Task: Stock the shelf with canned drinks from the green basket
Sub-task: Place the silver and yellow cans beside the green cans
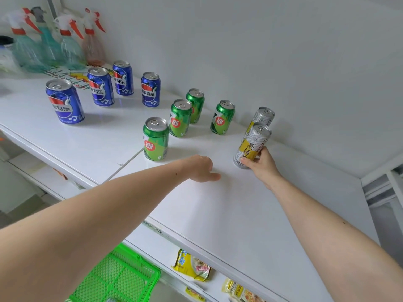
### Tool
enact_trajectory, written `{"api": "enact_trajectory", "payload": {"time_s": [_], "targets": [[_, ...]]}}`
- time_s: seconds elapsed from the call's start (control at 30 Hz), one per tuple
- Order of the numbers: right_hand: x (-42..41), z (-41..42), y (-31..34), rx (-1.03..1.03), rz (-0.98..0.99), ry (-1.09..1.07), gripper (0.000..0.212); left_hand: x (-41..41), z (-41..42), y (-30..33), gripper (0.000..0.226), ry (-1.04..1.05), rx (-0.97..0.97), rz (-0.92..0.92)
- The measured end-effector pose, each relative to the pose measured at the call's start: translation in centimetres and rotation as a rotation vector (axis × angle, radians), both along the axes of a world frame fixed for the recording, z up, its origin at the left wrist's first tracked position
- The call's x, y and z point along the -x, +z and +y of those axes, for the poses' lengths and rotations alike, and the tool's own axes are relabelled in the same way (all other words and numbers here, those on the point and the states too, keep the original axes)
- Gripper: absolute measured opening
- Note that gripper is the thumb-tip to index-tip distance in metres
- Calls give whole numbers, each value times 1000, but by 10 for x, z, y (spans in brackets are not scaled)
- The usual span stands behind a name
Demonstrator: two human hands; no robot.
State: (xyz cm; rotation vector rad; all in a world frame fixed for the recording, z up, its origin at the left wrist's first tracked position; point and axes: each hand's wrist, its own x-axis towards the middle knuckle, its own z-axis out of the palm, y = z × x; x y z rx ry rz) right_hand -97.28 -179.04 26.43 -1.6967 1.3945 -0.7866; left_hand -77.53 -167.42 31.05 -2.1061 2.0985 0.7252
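Silver can [250, 147] on shelf [218, 203], gripped low by right hand [262, 163] | left hand [201, 168] loosely curled, empty | step: placing | next: release, reach basket [117, 277]

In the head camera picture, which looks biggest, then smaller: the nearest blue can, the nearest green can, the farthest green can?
1. Nearest blue can
2. Nearest green can, close behind
3. Farthest green can
Distance from the camera probably explains this.
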Motion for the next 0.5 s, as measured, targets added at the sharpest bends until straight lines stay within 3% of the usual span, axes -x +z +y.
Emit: {"api": "enact_trajectory", "payload": {"time_s": [0.17, 0.27, 0.4, 0.5], "targets": [[-1, 3, -5, -16, 5, -19, 55, 0, 3, 0, 61, 6, -8, 18], [-1, 13, -6, -2, 49, -52, 67, -1, 8, -1, 61, 22, 3, 52], [-2, 33, -5, 81, 155, -197, 83, -2, 19, -4, 59, 33, 59, 116], [-3, 53, -6, 146, 171, -296, 80, -6, 30, -5, 56, 24, 96, 141]]}}
